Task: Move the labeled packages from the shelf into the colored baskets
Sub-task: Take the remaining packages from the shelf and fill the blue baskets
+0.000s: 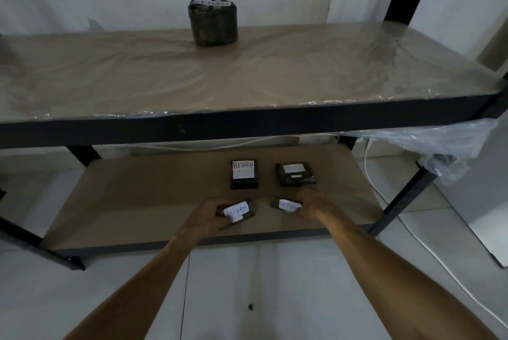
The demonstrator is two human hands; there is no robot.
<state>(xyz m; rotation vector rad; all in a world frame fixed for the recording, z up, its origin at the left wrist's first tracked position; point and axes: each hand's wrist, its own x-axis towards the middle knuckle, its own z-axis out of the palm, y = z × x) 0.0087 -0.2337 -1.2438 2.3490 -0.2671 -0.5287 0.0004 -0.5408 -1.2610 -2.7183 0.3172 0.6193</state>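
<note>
A: What are the hands doing?
B: The left hand [207, 214] grips a dark package with a RETURN label [238, 211], low centre of the frame; the right hand [312, 200] holds a second RETURN package [286, 204] just beside it, both at the lower shelf [137, 202]

A: And further out?
B: Behind them on that shelf sit a black box labelled RETURN [244, 174] and a wrapped packet [295, 174], side by side and apart. On the plastic-covered upper shelf [247, 72], upper centre, a tall wrapped package [213, 22] stands upright against the wall
</note>
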